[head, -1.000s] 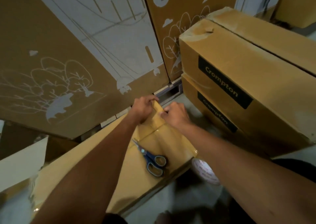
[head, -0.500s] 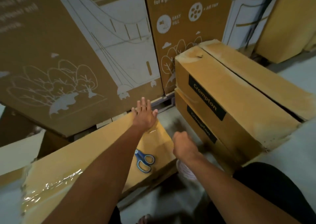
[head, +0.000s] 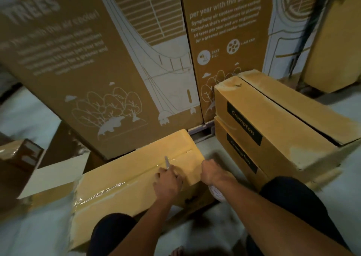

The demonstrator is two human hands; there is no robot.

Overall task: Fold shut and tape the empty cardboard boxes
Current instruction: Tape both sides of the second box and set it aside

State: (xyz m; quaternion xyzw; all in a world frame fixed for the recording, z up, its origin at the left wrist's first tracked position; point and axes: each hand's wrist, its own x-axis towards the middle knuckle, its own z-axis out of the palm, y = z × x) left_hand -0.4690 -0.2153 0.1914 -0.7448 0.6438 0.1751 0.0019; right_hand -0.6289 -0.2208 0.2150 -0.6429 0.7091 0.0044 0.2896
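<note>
A long cardboard box [head: 125, 179] lies on the floor in front of me, flaps folded shut, with clear tape [head: 101, 193] shining along its top seam. My left hand [head: 169, 181] rests on the box top near its right end, closed around the scissors [head: 167, 161]; only a blade tip sticks out past the fingers. My right hand [head: 212, 172] is at the box's right end with fingers curled downward and hidden. A white tape roll [head: 215, 192] shows just under that wrist, beside the box corner.
Two stacked Crompton boxes [head: 273, 130] stand close on the right. Tall printed air-cooler cartons [head: 121, 64] wall off the back. A small taped box [head: 21, 152] and a pale cardboard sheet [head: 52, 175] lie at the left. My knees are at the bottom edge.
My left hand drew back from the box's far end and closed on the scissors. My right hand shifted to the box's right end. The head camera tilted upward.
</note>
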